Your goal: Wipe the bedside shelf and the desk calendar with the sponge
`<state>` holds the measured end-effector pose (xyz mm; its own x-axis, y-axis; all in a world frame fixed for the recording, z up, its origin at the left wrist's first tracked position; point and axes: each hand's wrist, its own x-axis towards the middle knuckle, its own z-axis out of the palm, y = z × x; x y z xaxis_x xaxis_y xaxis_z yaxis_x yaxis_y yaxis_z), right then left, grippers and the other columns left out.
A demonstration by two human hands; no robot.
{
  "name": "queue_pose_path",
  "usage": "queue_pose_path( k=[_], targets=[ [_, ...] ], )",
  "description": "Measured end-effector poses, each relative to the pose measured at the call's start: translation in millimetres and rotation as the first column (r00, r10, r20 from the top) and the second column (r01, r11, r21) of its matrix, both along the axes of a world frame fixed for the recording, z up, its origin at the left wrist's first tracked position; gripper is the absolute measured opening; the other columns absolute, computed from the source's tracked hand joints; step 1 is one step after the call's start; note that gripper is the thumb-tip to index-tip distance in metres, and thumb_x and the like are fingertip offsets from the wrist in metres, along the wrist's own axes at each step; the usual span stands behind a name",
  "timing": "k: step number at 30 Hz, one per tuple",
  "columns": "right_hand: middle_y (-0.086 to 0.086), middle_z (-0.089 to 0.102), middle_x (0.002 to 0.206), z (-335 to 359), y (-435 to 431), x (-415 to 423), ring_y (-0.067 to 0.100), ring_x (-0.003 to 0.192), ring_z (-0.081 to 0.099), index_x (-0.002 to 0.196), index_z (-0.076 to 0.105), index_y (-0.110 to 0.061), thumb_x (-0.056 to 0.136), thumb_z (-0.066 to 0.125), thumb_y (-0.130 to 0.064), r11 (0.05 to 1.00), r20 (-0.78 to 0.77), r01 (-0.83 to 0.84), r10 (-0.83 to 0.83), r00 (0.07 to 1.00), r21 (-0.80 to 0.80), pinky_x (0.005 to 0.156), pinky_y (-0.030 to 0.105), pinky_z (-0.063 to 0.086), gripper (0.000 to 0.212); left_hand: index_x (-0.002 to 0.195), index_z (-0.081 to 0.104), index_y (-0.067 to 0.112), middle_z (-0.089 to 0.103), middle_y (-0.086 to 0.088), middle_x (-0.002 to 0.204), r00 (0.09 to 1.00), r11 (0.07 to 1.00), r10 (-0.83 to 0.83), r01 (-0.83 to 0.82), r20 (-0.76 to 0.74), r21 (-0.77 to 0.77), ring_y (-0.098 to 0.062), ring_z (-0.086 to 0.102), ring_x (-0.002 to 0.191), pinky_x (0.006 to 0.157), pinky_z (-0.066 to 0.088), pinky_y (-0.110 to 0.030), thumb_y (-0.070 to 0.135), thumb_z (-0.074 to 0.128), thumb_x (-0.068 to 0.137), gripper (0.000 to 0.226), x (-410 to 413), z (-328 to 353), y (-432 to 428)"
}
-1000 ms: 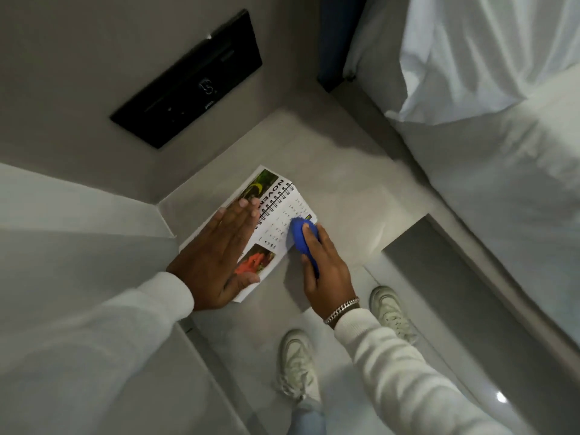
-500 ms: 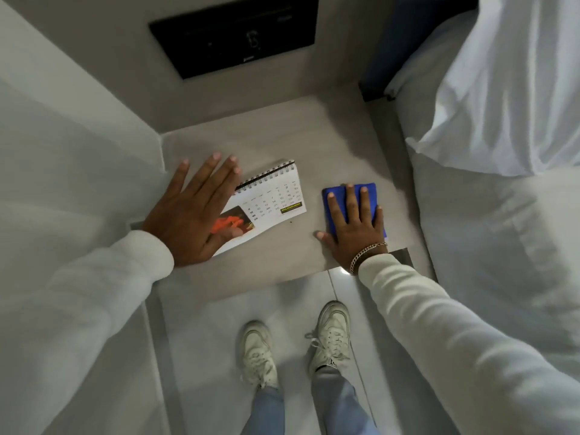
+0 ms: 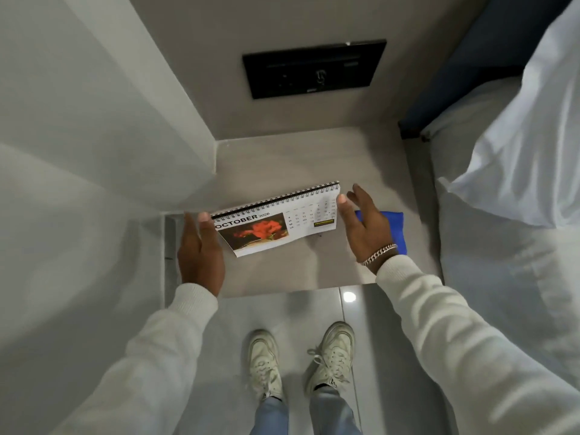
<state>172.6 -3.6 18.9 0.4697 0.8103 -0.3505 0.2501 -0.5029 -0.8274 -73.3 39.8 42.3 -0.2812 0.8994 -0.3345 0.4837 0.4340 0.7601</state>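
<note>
The desk calendar [image 3: 276, 221], spiral-bound and open at an October page with a red flower picture, is tilted up over the grey bedside shelf [image 3: 298, 158]. My left hand [image 3: 201, 252] grips its left end, thumb on the corner. At the calendar's right end is my right hand [image 3: 365, 230], its thumb against the edge and its fingers spread. The blue sponge [image 3: 394, 227] lies flat on the shelf, to the right of my right hand and partly hidden by it; neither hand holds it.
A black switch panel [image 3: 314, 69] is set in the wall behind the shelf. A bed [image 3: 502, 262] with a white pillow [image 3: 527, 136] borders the shelf on the right. A white wall block [image 3: 94, 152] closes the left side. My shoes [image 3: 263, 362] stand on glossy floor tiles below.
My right hand has let go of the sponge, which stays on the shelf, and moved to the calendar's right end. The calendar lay flat under my left palm; now both hands hold it tilted up.
</note>
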Motion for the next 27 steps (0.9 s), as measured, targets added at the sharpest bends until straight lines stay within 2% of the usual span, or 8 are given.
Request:
queue_pose_path(
  k=[2,5,10,12,17,21,24,27],
  targets=[
    [0.006,0.064,0.13,9,10,-9,0.021,0.122,0.056,0.132,0.054,-0.014,0.096,0.048,-0.046,0.999,-0.082,0.043,-0.041,0.996,0.02,0.109,0.038,0.042,0.048,0.118,0.065,0.031,0.063,0.002,0.12,0.985,0.996,0.08,-0.072,0.154,-0.054,-0.014,0.06,0.104,0.089,0.039,-0.017,0.054,0.033,0.099,0.044,4,-1,-2],
    [0.0,0.072,0.106,12,12,-20,0.016,0.102,0.064,0.11,0.063,-0.018,0.098,0.047,-0.046,0.994,-0.083,0.025,-0.017,0.996,0.104,0.097,0.044,0.051,0.034,0.103,0.065,0.011,0.058,-0.033,0.123,0.928,0.99,0.114,-0.075,0.354,-0.121,-0.044,0.054,0.119,0.11,0.041,-0.051,0.065,0.034,0.09,0.064,8,-2,6],
    [-0.013,0.07,0.091,7,21,-22,0.005,0.089,0.063,0.097,0.066,-0.026,0.098,0.052,-0.037,0.97,-0.108,0.087,-0.064,0.992,0.229,0.087,0.033,0.051,0.018,0.057,0.065,0.051,0.068,0.024,0.07,0.906,0.991,0.118,-0.082,0.406,-0.106,0.006,0.06,0.076,0.105,0.043,-0.049,0.072,0.028,0.083,0.05,4,-6,33],
    [-0.014,0.071,0.093,9,37,-17,0.007,0.093,0.065,0.092,0.067,-0.036,0.097,0.054,-0.036,0.961,-0.152,0.128,-0.092,0.984,0.246,0.09,0.037,0.053,0.014,0.068,0.067,0.05,0.069,0.025,0.076,0.897,0.997,0.069,-0.043,0.438,-0.07,0.015,0.061,0.071,0.094,0.046,-0.043,0.071,0.026,0.083,0.049,9,-2,48],
    [-0.002,0.072,0.107,14,91,0,0.015,0.104,0.067,0.097,0.067,-0.031,0.095,0.057,-0.033,0.963,-0.236,0.146,-0.091,0.967,0.225,0.098,0.045,0.052,0.01,0.082,0.059,0.039,0.065,0.014,0.091,0.903,1.0,-0.002,-0.005,0.43,0.015,0.0,0.058,0.083,0.096,0.052,-0.048,0.067,0.021,0.091,0.047,26,7,106],
    [-0.019,0.071,0.094,6,117,15,-0.01,0.086,0.066,0.107,0.068,-0.018,0.086,0.06,-0.026,0.971,-0.092,0.07,-0.05,0.995,0.229,0.08,0.015,0.053,0.024,0.097,0.061,0.034,0.068,0.004,0.103,0.914,0.998,-0.06,0.056,0.402,0.02,-0.012,0.063,0.092,0.098,0.052,-0.048,0.069,0.018,0.091,0.056,35,0,138],
    [0.0,0.07,0.11,-1,125,18,0.013,0.103,0.067,0.12,0.062,-0.01,0.083,0.058,0.004,0.983,-0.115,0.058,-0.038,0.993,0.176,0.096,0.035,0.054,0.04,0.113,0.056,0.029,0.064,0.005,0.11,0.913,0.998,-0.048,0.057,0.405,-0.011,-0.011,0.062,0.092,0.101,0.052,-0.046,0.069,0.02,0.093,0.057,38,-4,151],
    [0.007,0.063,0.127,4,128,15,0.024,0.121,0.059,0.132,0.052,-0.007,0.081,0.059,0.013,0.98,-0.134,0.08,-0.056,0.989,0.18,0.107,0.044,0.046,0.055,0.093,0.057,0.036,0.067,0.003,0.106,0.924,0.997,-0.073,0.078,0.375,0.002,-0.017,0.064,0.096,0.1,0.051,-0.04,0.066,0.025,0.094,0.044,38,-2,159]
  ],
)
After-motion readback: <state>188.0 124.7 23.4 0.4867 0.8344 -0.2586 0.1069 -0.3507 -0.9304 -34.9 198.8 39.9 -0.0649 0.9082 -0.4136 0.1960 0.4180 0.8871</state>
